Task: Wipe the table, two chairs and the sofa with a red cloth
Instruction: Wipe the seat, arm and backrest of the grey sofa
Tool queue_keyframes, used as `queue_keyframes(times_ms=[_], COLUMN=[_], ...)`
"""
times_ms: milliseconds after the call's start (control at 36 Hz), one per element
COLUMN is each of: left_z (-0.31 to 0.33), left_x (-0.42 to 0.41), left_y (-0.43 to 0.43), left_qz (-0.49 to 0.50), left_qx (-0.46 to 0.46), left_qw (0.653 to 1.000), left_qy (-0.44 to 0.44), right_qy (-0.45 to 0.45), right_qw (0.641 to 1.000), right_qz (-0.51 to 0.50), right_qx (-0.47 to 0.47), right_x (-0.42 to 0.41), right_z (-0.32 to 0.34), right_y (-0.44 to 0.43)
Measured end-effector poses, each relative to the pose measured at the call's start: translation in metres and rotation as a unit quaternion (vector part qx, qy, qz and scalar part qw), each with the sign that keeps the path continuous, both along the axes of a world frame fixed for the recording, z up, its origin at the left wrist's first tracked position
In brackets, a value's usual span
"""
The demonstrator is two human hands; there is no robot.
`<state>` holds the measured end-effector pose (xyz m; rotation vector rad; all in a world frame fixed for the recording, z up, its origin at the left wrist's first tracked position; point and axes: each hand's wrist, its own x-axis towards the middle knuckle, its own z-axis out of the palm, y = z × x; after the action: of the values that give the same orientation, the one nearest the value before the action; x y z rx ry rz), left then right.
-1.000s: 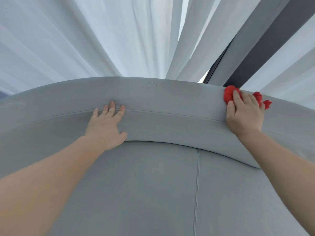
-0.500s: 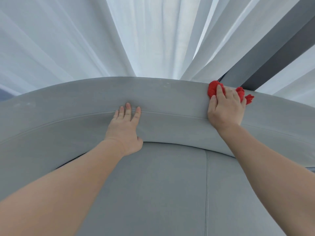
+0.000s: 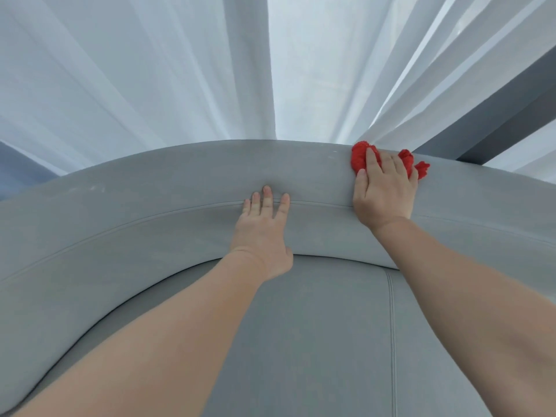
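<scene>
We lean over the grey sofa, both arms reaching to its curved backrest. Our right hand lies on the bunched red cloth and presses it onto the far top edge of the backrest, right of centre; the fingers are fairly straight and close together, with cloth showing beyond the fingertips on both sides. Our left hand rests flat on the backrest's front face, fingers straight and slightly spread, holding nothing. White curtains hang behind the sofa, with a dark frame at far right.
</scene>
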<state>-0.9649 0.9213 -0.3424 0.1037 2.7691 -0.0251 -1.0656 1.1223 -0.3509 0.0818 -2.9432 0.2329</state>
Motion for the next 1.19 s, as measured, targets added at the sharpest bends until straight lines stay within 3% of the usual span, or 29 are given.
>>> queue_keyframes(times_ms=[444,583,750,889,1194], left_z=[-0.004,0.005,0.016,0.025,0.007], left_x=[0.001,0.014,0.061,0.085,0.085], left_y=[0.003,-0.001,-0.055,-0.126,-0.162], left_qz=[0.010,0.030,0.145,0.241,0.220], left_qx=[-0.023,0.014,-0.030,-0.090,-0.081], left_qw=[1.000,0.999,0.987,0.966,0.972], left_qy=[0.009,0.018,0.061,0.025,0.004], right_qy=[0.010,0.003,-0.023,-0.027,-0.039], right_qw=[1.000,1.000,0.999,0.999,0.999], right_qz=[0.011,0.015,0.017,0.011,-0.034], right_qx=[-0.008,-0.020,-0.027,-0.026,-0.009], right_x=[-0.002,-0.001,0.000,0.000,0.001], right_z=[-0.005,-0.004,0.001,-0.001,0.007], right_y=[0.004,0.005,0.005,0.004,-0.007])
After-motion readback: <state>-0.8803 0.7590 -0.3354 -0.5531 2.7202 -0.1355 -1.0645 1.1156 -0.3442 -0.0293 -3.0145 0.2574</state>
